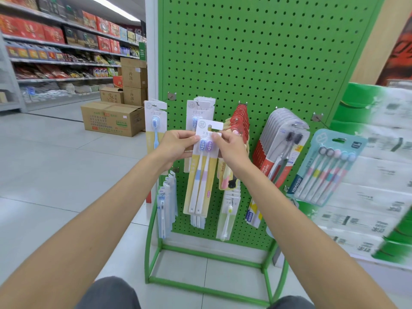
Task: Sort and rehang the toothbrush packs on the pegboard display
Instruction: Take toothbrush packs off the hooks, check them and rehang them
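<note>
Both hands pinch the two-brush pack [204, 161] by its top corners, left hand [176, 146], right hand [230, 150], in front of the green pegboard [267, 63]; looks light, thin and bendy, so I'd grip beside the hang hole

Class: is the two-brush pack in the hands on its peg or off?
Off. The left hand and right hand pinch the two-brush pack; its hang slot is empty.
</note>
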`<state>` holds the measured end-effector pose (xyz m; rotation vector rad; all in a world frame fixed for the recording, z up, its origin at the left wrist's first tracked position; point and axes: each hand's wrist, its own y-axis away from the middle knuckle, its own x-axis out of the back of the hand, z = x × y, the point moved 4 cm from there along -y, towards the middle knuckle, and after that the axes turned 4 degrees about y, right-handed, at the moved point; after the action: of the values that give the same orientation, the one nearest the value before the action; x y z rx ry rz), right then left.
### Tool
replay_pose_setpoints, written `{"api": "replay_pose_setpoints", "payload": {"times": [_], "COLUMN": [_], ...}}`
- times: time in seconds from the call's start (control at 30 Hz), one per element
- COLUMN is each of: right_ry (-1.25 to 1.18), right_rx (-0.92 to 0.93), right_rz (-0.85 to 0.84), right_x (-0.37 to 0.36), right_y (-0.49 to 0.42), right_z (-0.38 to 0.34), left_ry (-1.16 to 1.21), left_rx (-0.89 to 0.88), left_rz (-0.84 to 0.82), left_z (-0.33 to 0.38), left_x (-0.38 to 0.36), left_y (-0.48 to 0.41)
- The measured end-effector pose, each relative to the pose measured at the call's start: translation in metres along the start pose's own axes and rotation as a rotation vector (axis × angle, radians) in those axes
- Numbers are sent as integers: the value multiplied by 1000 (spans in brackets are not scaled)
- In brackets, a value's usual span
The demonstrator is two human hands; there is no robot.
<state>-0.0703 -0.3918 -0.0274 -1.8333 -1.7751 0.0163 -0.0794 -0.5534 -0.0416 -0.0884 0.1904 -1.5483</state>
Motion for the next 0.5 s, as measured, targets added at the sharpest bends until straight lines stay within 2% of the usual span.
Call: {"api": "replay_pose_setpoints", "payload": {"times": [0.13, 0.27, 0.5], "right_ry": [-144, -88, -135], "right_rx": [-89, -100, -170], "right_rz": [-81, -224, -383], "right_x": [-3, -11, -20], "right_y": [8, 21, 45], "right_z": [8, 20, 40], "left_ry": [74, 260, 247], "left_rx": [-4, 49, 62], "left_rz": [35, 91, 93], "left_z": [-3, -5, -9], "left_x": [1, 5, 3], "left_y": [-1, -6, -5]}}
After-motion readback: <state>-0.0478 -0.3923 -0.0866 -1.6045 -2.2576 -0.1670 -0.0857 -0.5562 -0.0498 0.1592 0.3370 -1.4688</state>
